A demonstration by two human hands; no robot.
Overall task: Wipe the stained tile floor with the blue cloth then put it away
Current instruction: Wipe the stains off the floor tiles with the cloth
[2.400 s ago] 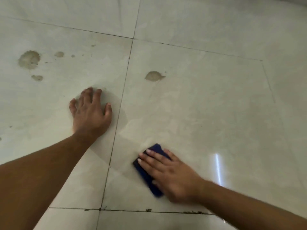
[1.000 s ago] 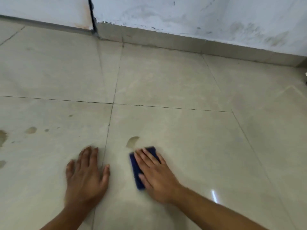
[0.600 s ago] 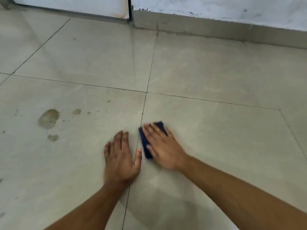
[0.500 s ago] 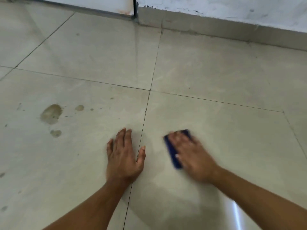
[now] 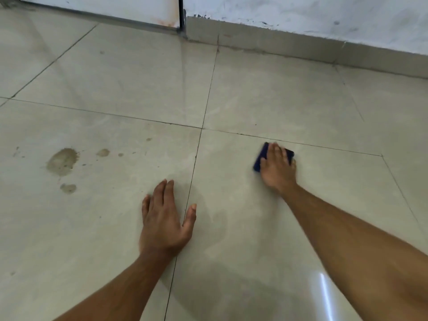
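Here the right hand (image 5: 279, 169) is pressing with flat fingers on the folded dark blue cloth (image 5: 261, 156), lying on the pale glossy tile floor (image 5: 301, 107). The left hand (image 5: 165, 222) is resting open, palm down. Brown stains (image 5: 61, 161) are lying well to the left.

The right hand (image 5: 278, 169) lies flat on the blue cloth (image 5: 260, 158), pressing it to the tile floor (image 5: 266, 100) just below a grout line. The left hand (image 5: 164, 218) rests flat, fingers spread, across another grout line. Brown stains (image 5: 61, 161) mark the tile to the left. A wall (image 5: 301, 12) runs along the top.
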